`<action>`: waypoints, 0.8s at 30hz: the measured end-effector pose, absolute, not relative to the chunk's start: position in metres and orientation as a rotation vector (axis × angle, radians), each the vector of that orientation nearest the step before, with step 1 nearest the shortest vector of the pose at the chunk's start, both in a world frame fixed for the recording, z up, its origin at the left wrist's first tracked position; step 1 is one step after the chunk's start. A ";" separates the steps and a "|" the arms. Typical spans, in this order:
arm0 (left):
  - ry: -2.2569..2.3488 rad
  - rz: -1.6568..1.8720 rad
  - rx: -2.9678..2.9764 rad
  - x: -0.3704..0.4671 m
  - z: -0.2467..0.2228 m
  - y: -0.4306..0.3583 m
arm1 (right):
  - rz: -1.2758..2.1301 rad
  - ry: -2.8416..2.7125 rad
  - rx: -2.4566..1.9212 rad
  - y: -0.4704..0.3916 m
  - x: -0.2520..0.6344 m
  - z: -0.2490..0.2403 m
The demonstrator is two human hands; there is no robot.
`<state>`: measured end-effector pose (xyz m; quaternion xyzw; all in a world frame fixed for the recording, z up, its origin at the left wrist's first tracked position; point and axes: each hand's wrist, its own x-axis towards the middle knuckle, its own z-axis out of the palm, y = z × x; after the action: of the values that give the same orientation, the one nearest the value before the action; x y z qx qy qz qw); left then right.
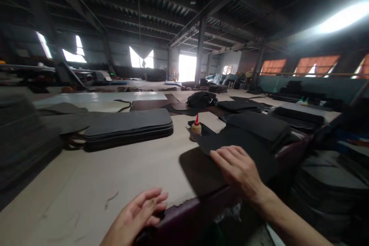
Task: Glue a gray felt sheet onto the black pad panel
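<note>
My right hand (239, 167) is closed on the near-left edge of a black flexible sheet (256, 150), its fingertips bent over the edge and the thumb hidden. Under that hand a dark brown rounded panel (198, 169) lies at the table's front edge. My left hand (141, 213) hovers by the same edge, fingers loosely bent and apart, with nothing visible in it. A squeeze bottle (196, 130) with a red pointed cap stands upright beyond the right hand, beside the sheet.
A stack of dark rounded panels (129, 128) lies left of the middle of the pale table (86, 177). A tall grey stack (23, 138) rises at the far left. More folded black pieces (258, 125) lie to the right. Further dark stacks (328, 184) stand beyond the table's right edge.
</note>
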<state>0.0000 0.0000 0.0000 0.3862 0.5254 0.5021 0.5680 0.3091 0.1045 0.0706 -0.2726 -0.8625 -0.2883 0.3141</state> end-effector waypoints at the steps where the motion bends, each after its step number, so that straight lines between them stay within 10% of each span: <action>1: 1.170 1.220 0.866 0.012 0.006 0.007 | -0.704 -2.327 -0.649 0.099 0.286 0.064; 11: 1.199 1.313 0.583 0.016 0.004 0.075 | -0.385 -2.713 -0.378 0.082 0.175 0.018; 24: 1.677 1.405 0.553 -0.144 0.022 0.033 | 0.189 -2.498 -0.991 0.120 0.263 -0.018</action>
<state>-0.1442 0.0333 0.0222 0.2216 0.6715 0.5626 0.4283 0.2632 0.1203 -0.0184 -0.3588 -0.9040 0.0683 0.2220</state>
